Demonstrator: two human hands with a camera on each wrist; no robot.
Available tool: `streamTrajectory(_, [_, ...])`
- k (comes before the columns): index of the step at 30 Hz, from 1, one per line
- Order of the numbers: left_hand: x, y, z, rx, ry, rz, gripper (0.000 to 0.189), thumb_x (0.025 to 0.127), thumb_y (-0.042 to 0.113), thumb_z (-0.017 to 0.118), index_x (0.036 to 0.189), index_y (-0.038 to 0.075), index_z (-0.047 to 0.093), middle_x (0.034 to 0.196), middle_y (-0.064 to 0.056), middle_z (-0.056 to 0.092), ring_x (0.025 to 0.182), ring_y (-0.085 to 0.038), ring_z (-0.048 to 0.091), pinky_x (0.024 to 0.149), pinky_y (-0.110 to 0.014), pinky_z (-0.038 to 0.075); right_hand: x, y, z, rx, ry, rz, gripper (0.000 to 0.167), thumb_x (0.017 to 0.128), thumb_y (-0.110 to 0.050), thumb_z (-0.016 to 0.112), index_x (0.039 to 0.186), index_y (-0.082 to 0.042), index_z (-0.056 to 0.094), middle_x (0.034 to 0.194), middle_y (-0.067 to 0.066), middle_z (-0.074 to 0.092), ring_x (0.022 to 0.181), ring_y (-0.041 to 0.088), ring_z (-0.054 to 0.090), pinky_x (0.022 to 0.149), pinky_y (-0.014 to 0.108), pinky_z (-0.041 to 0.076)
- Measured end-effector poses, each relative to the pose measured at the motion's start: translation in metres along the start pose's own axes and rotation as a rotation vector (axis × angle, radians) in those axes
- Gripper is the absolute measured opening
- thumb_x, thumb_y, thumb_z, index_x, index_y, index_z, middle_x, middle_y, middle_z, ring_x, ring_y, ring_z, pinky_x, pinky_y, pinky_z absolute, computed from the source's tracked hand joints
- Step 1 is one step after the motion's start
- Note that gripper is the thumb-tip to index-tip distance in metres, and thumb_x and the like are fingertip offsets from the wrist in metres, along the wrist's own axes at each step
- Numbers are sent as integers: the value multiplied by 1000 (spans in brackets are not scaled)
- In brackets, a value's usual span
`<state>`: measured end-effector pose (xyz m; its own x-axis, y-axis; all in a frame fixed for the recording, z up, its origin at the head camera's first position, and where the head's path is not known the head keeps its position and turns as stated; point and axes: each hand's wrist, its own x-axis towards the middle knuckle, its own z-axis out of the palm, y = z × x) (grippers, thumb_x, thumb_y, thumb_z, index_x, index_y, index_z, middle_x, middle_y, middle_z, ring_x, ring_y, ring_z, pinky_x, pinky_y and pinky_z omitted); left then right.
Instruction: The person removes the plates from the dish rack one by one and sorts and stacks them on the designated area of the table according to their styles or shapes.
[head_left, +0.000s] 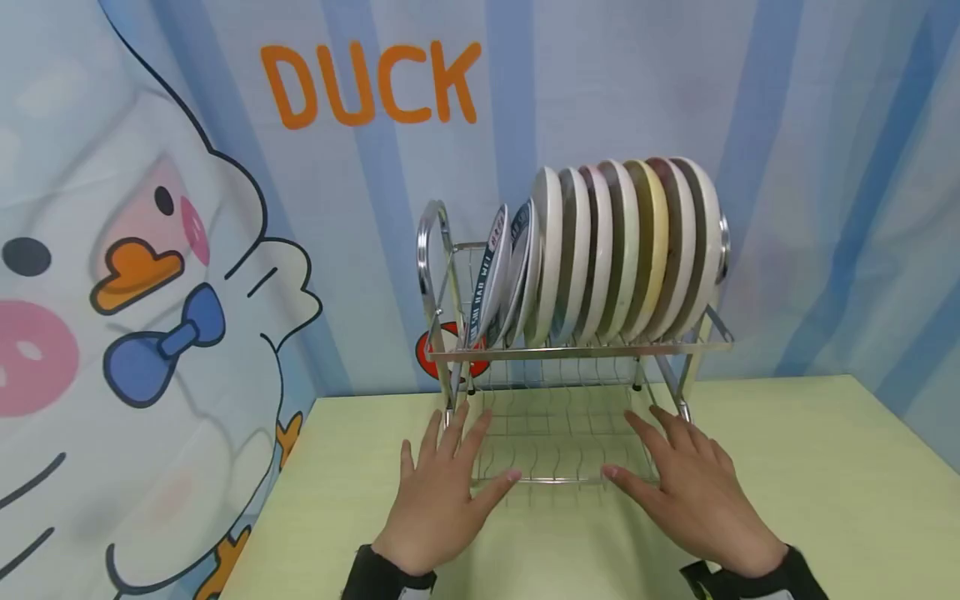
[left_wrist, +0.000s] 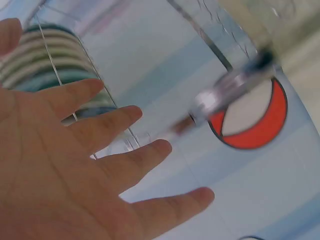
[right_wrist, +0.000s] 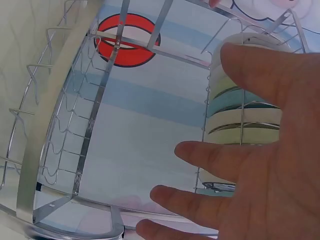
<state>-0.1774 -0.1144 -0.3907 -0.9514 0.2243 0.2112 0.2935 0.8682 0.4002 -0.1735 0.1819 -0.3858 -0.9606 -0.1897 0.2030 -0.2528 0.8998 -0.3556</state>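
Observation:
A two-tier metal dish rack (head_left: 525,353) stands on the pale yellow table. Its upper tier holds a row of several upright plates, among them a yellow-rimmed plate (head_left: 656,250) and, at the left end, a tilted plate with a lettered blue rim (head_left: 487,275). My left hand (head_left: 442,492) hovers before the rack's lower left side, fingers spread and holding nothing. Opposite it, my right hand (head_left: 686,492) is spread near the lower right side, also with nothing in it. Both wrist views show straight fingers in front of the rack; whether any fingertip touches the wire is unclear.
The pale yellow table (head_left: 810,483) spreads out on both sides of the rack. Behind it hangs a blue-striped backdrop (head_left: 615,83) with a large duck drawing (head_left: 180,467) on the left. The rack's lower wire tier (head_left: 555,425) lies between the hands.

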Motion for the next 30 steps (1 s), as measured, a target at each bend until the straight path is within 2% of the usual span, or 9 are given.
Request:
streamTrajectory(3, [5,-10,-2,4,84,9,76,99,63,57,159,19,41,166,-12,36,155,-43,28,114,-77,24,-1,3,-4,21,-28,5,81,97,-73,49,156,-16,47,153,27,48,139,55,42,104,77,30])
streamTrajectory(6, [14,-18,-3,-7,179,19,70,98,54,66,148,8,50,151,-15,51,143,-38,46,112,-63,41,-4,7,-9,72,-74,22,84,96,-76,45,155,-17,47,148,22,55,137,52,48,106,76,26])
streamTrajectory(9, [24,-23,-2,-46,238,1,67,97,48,70,142,3,52,140,-15,57,130,-33,55,105,-51,51,-9,14,-16,103,-94,36,82,97,-75,45,155,-16,48,142,17,62,127,46,59,108,74,27])
streamTrajectory(13, [44,-25,7,-100,219,-46,72,98,48,68,149,2,47,145,-17,55,128,-36,59,99,-53,55,-14,27,-27,90,-95,77,76,100,-67,51,154,-13,48,134,14,67,96,26,69,89,57,49])
streamTrajectory(16, [57,-28,16,-118,187,-50,72,99,49,66,150,1,47,144,-19,56,123,-36,63,94,-53,57,-14,33,-32,123,-144,142,79,99,-68,51,156,-13,45,132,14,68,89,20,68,75,46,53])
streamTrajectory(19, [66,-33,24,-113,170,-52,70,99,48,66,148,0,49,134,-19,62,111,-33,69,83,-48,61,-14,33,-32,193,-190,201,82,97,-71,51,157,-16,42,130,11,69,92,19,70,74,42,54])
streamTrajectory(22, [71,-41,31,-122,158,-72,67,100,46,66,147,0,51,120,-16,67,96,-28,70,70,-41,59,-14,29,-28,249,-193,211,78,97,-68,54,155,-17,46,123,5,72,90,15,70,74,38,54])
streamTrajectory(26, [76,-49,38,-160,161,-107,64,102,43,64,147,-1,53,113,-14,69,91,-26,70,69,-41,57,-15,21,-22,290,-178,197,72,97,-67,55,152,-21,49,115,-1,72,91,11,69,75,35,54])
streamTrajectory(30, [77,-52,44,-176,194,-130,61,104,38,60,147,-4,52,116,-16,72,94,-29,73,71,-45,59,-16,17,-20,293,-166,178,69,97,-67,56,151,-25,50,111,-4,71,90,9,67,78,34,53])
